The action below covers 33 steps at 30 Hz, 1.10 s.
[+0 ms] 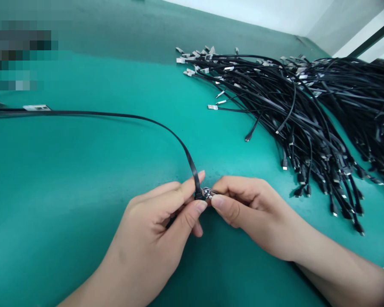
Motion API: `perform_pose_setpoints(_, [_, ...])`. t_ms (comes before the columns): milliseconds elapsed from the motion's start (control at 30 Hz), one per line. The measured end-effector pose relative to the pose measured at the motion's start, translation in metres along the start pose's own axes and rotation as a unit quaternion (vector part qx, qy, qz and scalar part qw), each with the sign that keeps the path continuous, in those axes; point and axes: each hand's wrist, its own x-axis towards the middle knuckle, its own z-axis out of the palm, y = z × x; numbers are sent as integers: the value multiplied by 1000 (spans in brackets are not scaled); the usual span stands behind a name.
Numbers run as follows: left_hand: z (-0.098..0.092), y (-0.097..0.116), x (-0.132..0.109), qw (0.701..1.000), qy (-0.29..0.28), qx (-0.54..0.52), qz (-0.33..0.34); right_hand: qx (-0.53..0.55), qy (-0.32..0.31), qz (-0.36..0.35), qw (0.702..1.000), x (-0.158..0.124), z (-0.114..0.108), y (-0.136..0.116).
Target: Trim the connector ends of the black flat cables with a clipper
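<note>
A flat black cable (121,115) arcs over the green table (83,170) from the far left edge down to my hands. My left hand (160,226) pinches the cable's near end between thumb and forefinger, just behind its connector. My right hand (246,209) is closed in a pinch on a small metal connector piece (208,192) at the cable's tip. The two hands meet fingertip to fingertip low in the middle of the view. The cable's other end lies by a metal USB plug (36,108) at the left edge.
A large heap of black cables (307,111) with metal plugs fans across the right and back of the table. One loose cable end (248,137) sticks out toward the middle. A blurred patch covers the top left corner. A white wall runs behind the table.
</note>
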Motion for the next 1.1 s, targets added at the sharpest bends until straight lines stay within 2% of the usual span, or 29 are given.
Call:
perform_pose_setpoints(467, [1,-1,1,1000,5,-15,-14,63,-10,4,998,2,0,5])
perform_pose_setpoints(1100, [2,-2,-1,999,19,-39,-25,84,7,10,996,8,-2,10])
